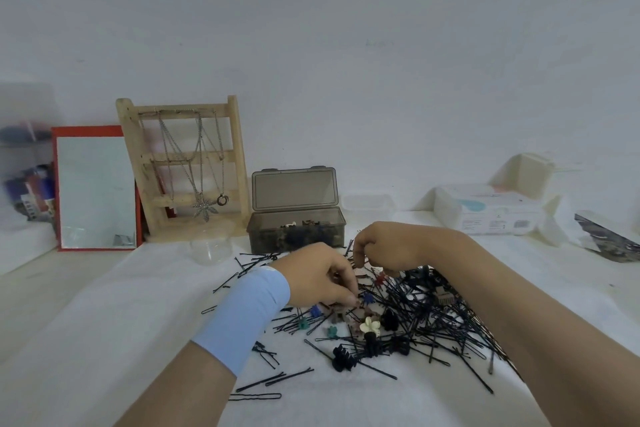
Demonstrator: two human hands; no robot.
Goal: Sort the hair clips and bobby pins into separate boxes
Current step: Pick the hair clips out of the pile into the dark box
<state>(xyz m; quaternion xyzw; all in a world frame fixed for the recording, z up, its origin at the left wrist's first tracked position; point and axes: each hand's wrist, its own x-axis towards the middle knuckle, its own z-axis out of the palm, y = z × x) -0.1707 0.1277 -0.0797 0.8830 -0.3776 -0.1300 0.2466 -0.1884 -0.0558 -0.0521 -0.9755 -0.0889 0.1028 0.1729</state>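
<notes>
A heap of black bobby pins (436,326) covers the white cloth in front of me, mixed with small claw hair clips: a cream flower clip (370,325), a black clip (343,359), teal and blue ones. My left hand (322,274), with a light blue band on the wrist, reaches down into the heap with fingers curled and pinches at a small clip near the blue one (367,297). My right hand (384,250) hovers over the back of the heap with fingers curled; what it holds is hidden. A smoky grey box (298,224) with its lid up holds several clips.
A clear small box (367,206) stands right of the grey box. A wooden necklace stand (187,166), a red-framed mirror (95,189) and a clear dome (211,248) sit at the back left. A wipes pack (488,210) lies at the back right.
</notes>
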